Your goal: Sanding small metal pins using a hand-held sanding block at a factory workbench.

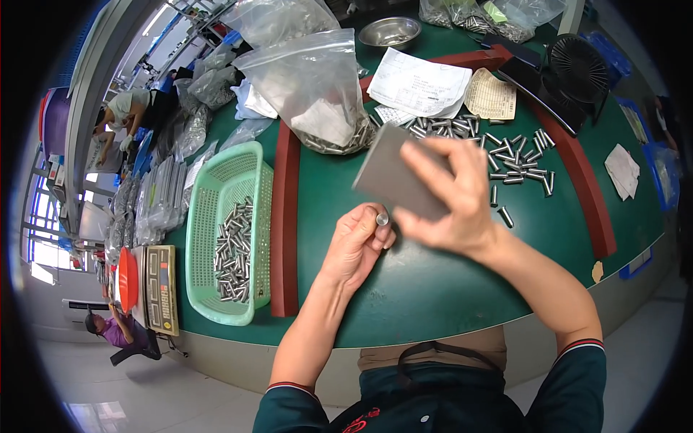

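Grey pad [393, 172] is pinched in the right grip [462, 206], bit blurry; left grip [354, 242] pinches a steel pin [382, 219], round end showing, over the green worktop [440, 303]. Imo hold the pin steady, skin off its face, and if they meet, keep the pad flat.

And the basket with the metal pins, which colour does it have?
The basket is light green; it shows best in the head view.

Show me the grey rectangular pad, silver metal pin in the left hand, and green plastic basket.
Grey rectangular pad [395, 170]: head view, broad flat face.
Silver metal pin [382, 219]: head view, round end.
Green plastic basket [263, 242]: head view, right side wall.
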